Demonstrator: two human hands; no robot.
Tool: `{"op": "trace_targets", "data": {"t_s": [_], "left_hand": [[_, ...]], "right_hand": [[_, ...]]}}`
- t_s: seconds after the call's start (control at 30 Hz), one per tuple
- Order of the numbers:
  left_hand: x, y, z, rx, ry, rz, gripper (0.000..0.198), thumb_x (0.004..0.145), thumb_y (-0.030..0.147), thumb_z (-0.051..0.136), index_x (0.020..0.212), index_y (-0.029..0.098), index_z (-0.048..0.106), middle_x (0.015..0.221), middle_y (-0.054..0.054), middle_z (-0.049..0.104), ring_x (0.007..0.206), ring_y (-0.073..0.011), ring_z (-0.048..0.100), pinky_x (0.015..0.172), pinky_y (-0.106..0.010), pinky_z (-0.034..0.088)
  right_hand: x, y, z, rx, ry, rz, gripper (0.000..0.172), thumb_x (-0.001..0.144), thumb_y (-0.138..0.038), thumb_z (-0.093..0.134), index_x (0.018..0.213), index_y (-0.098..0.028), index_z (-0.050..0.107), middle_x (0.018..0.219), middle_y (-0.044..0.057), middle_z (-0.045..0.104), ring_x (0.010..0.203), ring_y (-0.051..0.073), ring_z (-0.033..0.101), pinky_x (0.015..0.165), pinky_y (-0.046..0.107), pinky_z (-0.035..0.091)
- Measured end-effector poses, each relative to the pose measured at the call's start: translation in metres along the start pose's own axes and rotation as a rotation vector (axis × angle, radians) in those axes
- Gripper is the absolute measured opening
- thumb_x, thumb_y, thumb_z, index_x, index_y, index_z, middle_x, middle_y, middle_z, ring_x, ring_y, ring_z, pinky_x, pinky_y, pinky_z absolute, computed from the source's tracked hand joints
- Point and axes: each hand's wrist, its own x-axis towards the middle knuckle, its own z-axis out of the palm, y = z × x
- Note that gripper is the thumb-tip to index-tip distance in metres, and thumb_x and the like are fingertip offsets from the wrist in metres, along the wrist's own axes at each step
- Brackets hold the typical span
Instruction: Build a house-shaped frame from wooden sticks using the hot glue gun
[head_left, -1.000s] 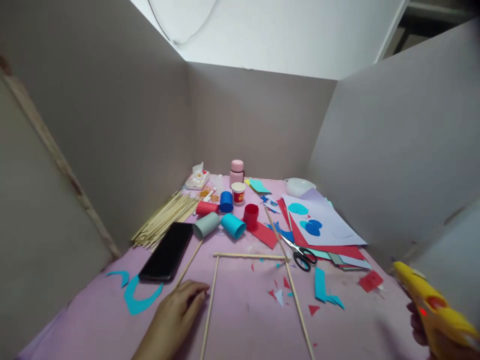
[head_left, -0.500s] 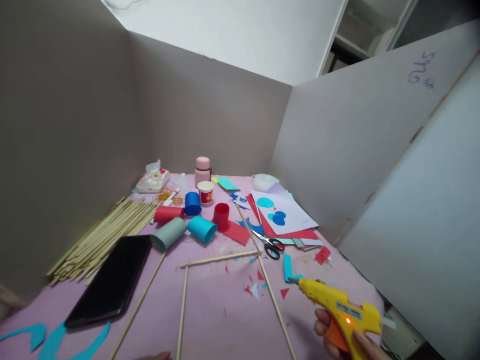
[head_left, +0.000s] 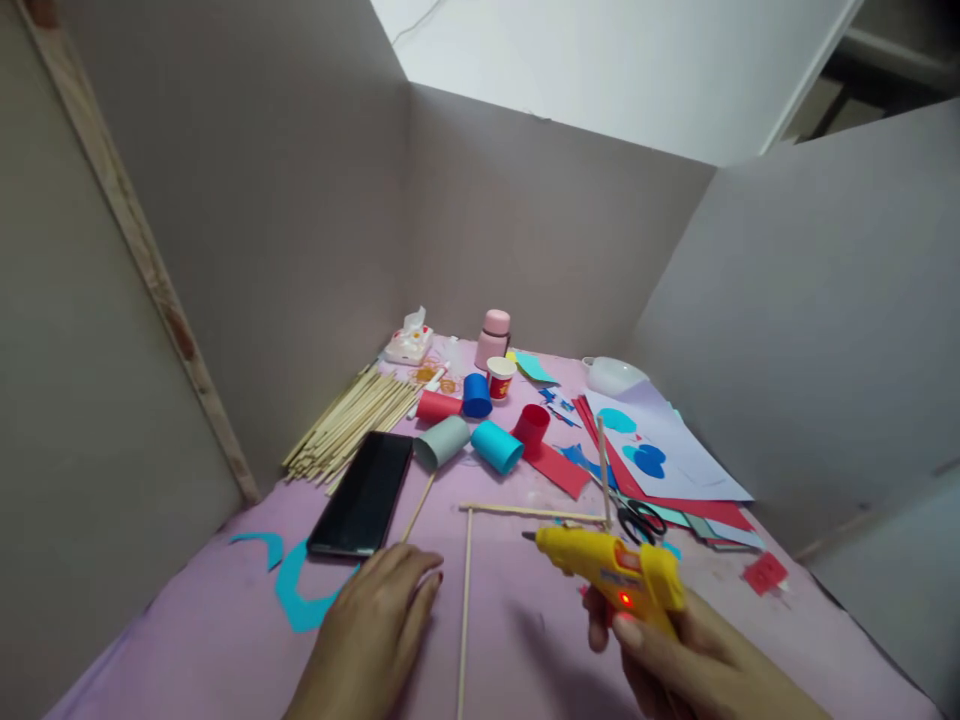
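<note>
My right hand (head_left: pixel 675 650) grips a yellow hot glue gun (head_left: pixel 611 565) with a red light on; its nozzle points left, just below a thin wooden stick (head_left: pixel 536 512) lying across the pink table (head_left: pixel 187 610). A second stick (head_left: pixel 465 610) runs toward me from that stick's left end. A third stick (head_left: pixel 603 470) stands tilted up behind the gun. My left hand (head_left: pixel 379 625) lies flat, fingers stretched out, left of the near stick and just below a black phone (head_left: pixel 363 493).
Paper tubes in grey (head_left: pixel 442 441), cyan (head_left: pixel 496 446), red (head_left: pixel 531 424) and blue (head_left: pixel 476 394) lie mid-table. A bundle of sticks (head_left: pixel 349 425) lies at the left, scissors (head_left: pixel 641 518) and coloured paper sheets (head_left: pixel 667 450) at the right. Cardboard walls (head_left: pixel 810 330) enclose the table.
My right hand has brought the glue gun in from the right edge to the middle, over the stick frame. My left hand is back in view, flat beside the near stick.
</note>
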Motion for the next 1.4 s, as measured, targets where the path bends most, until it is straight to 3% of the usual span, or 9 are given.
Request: {"op": "trace_targets", "data": {"t_s": [0.1,0.23,0.37,0.6,0.83,1.07,1.4], "left_hand": [[0.02,-0.001,-0.01,0.047,-0.147,-0.121,0.027,0.091,0.019,0.039,0.098,0.019,0.065,0.096,-0.007,0.068,0.093,-0.023,0.064,0.082,-0.038,0.05],[0.034,-0.01,-0.018,0.059,-0.266,-0.215,0.028,0.092,0.015,0.037,0.099,0.016,0.064,0.097,-0.008,0.067,0.093,-0.0223,0.063,0.083,-0.038,0.048],[0.049,-0.012,-0.016,0.083,-0.304,-0.164,0.028,0.092,0.015,0.037,0.099,0.016,0.064,0.096,-0.009,0.067,0.092,-0.0225,0.063,0.083,-0.037,0.047],[0.078,-0.01,0.0,0.022,-0.372,-0.063,0.023,0.088,0.012,0.043,0.095,0.015,0.066,0.094,-0.01,0.067,0.09,-0.0227,0.064,0.079,-0.034,0.048],[0.079,-0.017,0.018,-0.053,-0.397,-0.011,0.024,0.09,0.015,0.043,0.1,0.016,0.065,0.098,-0.01,0.066,0.096,-0.0212,0.062,0.085,-0.033,0.046],[0.073,-0.014,0.011,-0.052,-0.377,-0.016,0.025,0.091,0.015,0.041,0.099,0.017,0.064,0.098,-0.01,0.064,0.095,-0.0219,0.06,0.085,-0.035,0.046],[0.055,-0.025,0.02,0.05,-0.182,-0.033,0.024,0.092,0.015,0.042,0.099,0.019,0.064,0.089,-0.005,0.063,0.087,-0.0206,0.057,0.077,-0.035,0.043]], "right_hand": [[0.023,-0.014,0.014,-0.097,-0.056,0.03,0.049,0.074,-0.065,0.057,0.087,-0.018,0.063,0.054,-0.004,0.05,0.047,0.007,0.044,0.045,0.018,0.03],[0.049,-0.019,0.027,-0.122,-0.08,0.02,0.049,0.076,-0.064,0.055,0.081,-0.016,0.061,0.062,-0.001,0.055,0.051,0.009,0.047,0.048,0.02,0.035],[0.061,-0.024,0.033,-0.161,-0.057,0.029,0.048,0.077,-0.063,0.055,0.087,-0.016,0.059,0.071,0.002,0.059,0.051,0.009,0.048,0.049,0.022,0.035],[0.069,-0.032,0.038,-0.329,-0.022,0.061,0.046,0.082,-0.061,0.048,0.083,-0.016,0.06,0.057,-0.002,0.053,0.053,0.011,0.05,0.051,0.022,0.033],[0.074,-0.029,0.038,-0.338,0.001,0.078,0.048,0.08,-0.063,0.048,0.082,-0.017,0.061,0.056,-0.002,0.052,0.051,0.011,0.047,0.05,0.023,0.032],[0.068,-0.025,0.03,-0.318,0.017,0.111,0.049,0.078,-0.065,0.049,0.077,-0.017,0.061,0.052,-0.003,0.051,0.049,0.01,0.044,0.05,0.022,0.031],[0.081,-0.028,0.036,-0.372,-0.033,0.086,0.044,0.085,-0.058,0.047,0.08,-0.016,0.059,0.052,-0.003,0.052,0.049,0.01,0.046,0.047,0.021,0.03]]}}
